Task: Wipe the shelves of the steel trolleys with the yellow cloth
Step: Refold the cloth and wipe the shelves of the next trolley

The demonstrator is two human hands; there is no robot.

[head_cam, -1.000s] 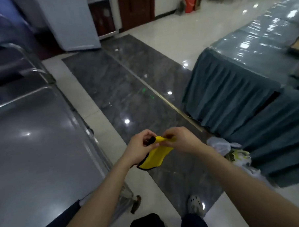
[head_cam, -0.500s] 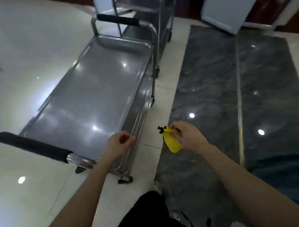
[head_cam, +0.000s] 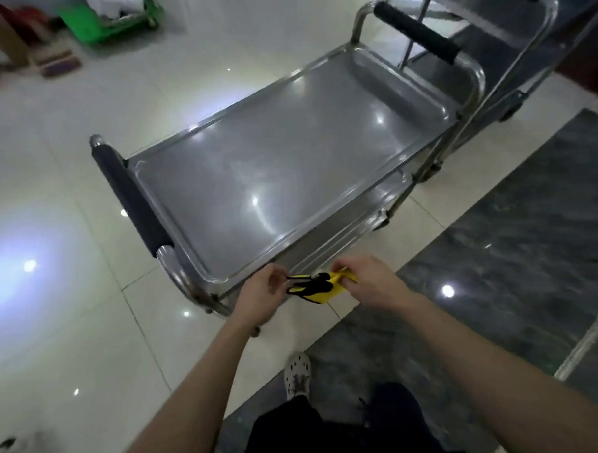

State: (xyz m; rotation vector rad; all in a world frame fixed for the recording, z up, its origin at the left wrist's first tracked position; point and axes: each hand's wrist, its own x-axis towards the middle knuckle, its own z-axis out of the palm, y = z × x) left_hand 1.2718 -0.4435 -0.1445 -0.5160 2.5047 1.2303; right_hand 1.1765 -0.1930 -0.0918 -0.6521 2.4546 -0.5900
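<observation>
Just off the near edge of the steel trolley's (head_cam: 197, 285) top shelf (head_cam: 287, 158), the yellow cloth (head_cam: 329, 291) hangs between both hands; the left hand (head_cam: 261, 298) pinches its black-trimmed end; the right hand (head_cam: 370, 283) grips the yellow end; a second trolley (head_cam: 508, 35) stands behind.
</observation>
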